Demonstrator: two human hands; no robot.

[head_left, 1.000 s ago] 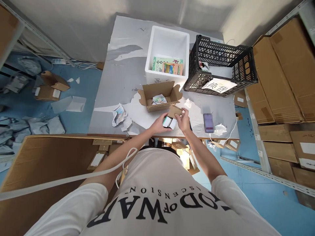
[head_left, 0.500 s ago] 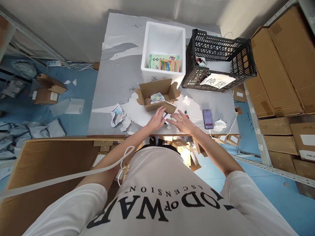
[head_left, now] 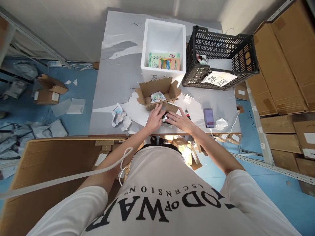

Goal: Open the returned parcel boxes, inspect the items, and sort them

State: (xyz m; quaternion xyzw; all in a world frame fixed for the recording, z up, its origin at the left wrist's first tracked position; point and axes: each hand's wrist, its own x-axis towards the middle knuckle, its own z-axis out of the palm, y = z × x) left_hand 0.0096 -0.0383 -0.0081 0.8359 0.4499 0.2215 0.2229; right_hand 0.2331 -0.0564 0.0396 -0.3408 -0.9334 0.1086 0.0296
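Observation:
At the near edge of the table, a small cardboard box (head_left: 169, 106) stands between my hands with its brown flap raised. My left hand (head_left: 154, 119) holds its left side, fingers bent over it. On the opposite side my right hand (head_left: 181, 122) grips it, fingertips reaching towards the middle. A dark item with a whitish part (head_left: 164, 118) shows between the fingers; its kind I cannot make out. Just beyond sits a larger open cardboard box (head_left: 154, 88) with a colourful printed paper (head_left: 157, 97) inside. To the right of my right hand lies a red and black cutter (head_left: 187, 114).
A white foam box (head_left: 145, 49) with booklets and a black plastic crate (head_left: 221, 38) stand at the back. Crumpled paper (head_left: 118, 115) lies left, a phone (head_left: 209, 118) with a cable right. Cartons (head_left: 280, 65) fill the right-hand shelf. A white cord (head_left: 73, 177) crosses my left arm.
The small box's flap has come up more, and a dark item now shows where white was visible between my hands. My left fingers have shifted slightly upward.

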